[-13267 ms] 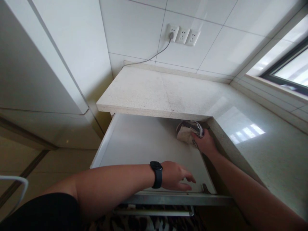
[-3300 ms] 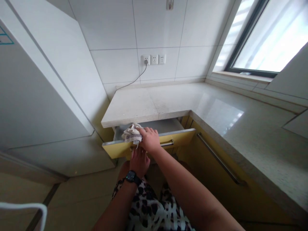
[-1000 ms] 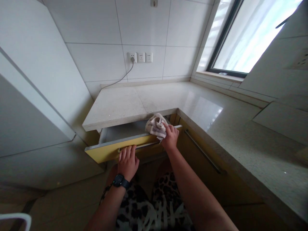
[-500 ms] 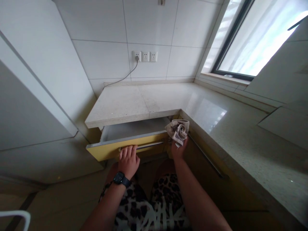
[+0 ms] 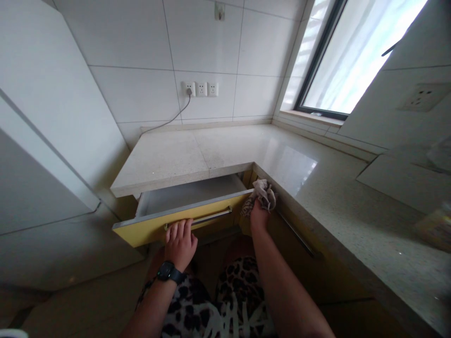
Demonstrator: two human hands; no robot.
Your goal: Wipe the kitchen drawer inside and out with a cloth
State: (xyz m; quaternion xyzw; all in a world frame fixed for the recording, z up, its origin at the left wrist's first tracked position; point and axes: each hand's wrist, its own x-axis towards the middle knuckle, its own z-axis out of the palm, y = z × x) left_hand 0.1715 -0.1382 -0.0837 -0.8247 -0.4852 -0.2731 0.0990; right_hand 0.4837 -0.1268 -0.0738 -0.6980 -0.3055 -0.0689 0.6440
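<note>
A yellow drawer (image 5: 151,228) with a metal bar handle (image 5: 207,217) stands partly pulled out under the pale stone counter (image 5: 165,157). My left hand (image 5: 180,243), a black watch on its wrist, has its fingers hooked over the handle near the left end. My right hand (image 5: 259,217) is closed around a crumpled patterned cloth (image 5: 261,196), which it presses against the right end of the drawer front, by the corner of the neighbouring cabinet. The drawer's pale inside looks empty.
The counter bends in an L to the right under a window (image 5: 355,56). A neighbouring cabinet front carries a long bar handle (image 5: 296,234). A triple wall socket (image 5: 199,88) has a grey cord plugged in. A white panel (image 5: 38,155) stands left.
My right hand has carried the cloth from the drawer's top edge down past its right end. The left hand stays on the handle. The view has shifted slightly.
</note>
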